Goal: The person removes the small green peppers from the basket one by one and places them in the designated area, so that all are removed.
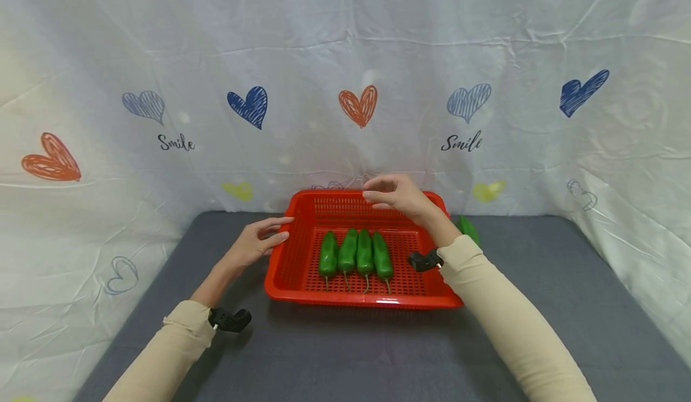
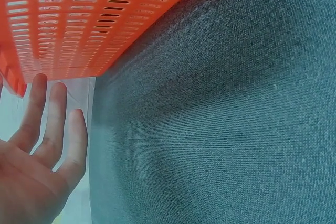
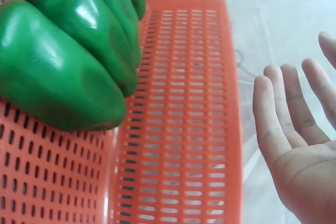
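Several green peppers point(image 1: 347, 252) lie side by side in a red plastic basket point(image 1: 378, 300), stems toward the near side. At the basket's left rim is my left hand point(image 1: 261, 237), thumb and index fingertip right at the edge. In the left wrist view its other fingers point(image 2: 54, 124) extend loosely beside the slotted wall. My right hand point(image 1: 396, 195) hovers over the far rim, holding nothing, its fingers loosely bent. From the right wrist, the peppers point(image 3: 58, 72) appear close up, with the relaxed fingers point(image 3: 268, 108) beyond the basket wall.
Another green item point(image 1: 468, 229) lies right of the basket, partly hidden by my right forearm. Dark grey cloth point(image 1: 345, 354) covers the table. A white curtain point(image 1: 302, 42) printed with hearts hangs behind it. Each wrist wears a small black camera point(image 1: 231, 320).
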A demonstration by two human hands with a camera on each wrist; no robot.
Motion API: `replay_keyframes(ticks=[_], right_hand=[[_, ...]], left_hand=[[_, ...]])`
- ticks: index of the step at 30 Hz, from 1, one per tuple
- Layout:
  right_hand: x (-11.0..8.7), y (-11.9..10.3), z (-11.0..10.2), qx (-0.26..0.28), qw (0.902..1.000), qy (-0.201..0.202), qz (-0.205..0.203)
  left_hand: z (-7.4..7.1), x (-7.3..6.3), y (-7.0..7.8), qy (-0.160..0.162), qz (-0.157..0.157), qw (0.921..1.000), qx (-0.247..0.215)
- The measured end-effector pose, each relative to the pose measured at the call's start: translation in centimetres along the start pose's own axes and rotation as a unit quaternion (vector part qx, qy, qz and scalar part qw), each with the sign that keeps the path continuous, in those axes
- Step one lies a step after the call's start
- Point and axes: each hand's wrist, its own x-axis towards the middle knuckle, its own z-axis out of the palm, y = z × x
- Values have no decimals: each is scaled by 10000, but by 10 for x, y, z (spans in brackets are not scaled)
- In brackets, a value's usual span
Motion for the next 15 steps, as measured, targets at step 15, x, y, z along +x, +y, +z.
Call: replay_keyframes(ticks=[15], right_hand=[[9,24,5,-99,9986,-78,514]], left_hand=[[1,-1,2,43,-35,10000,10]])
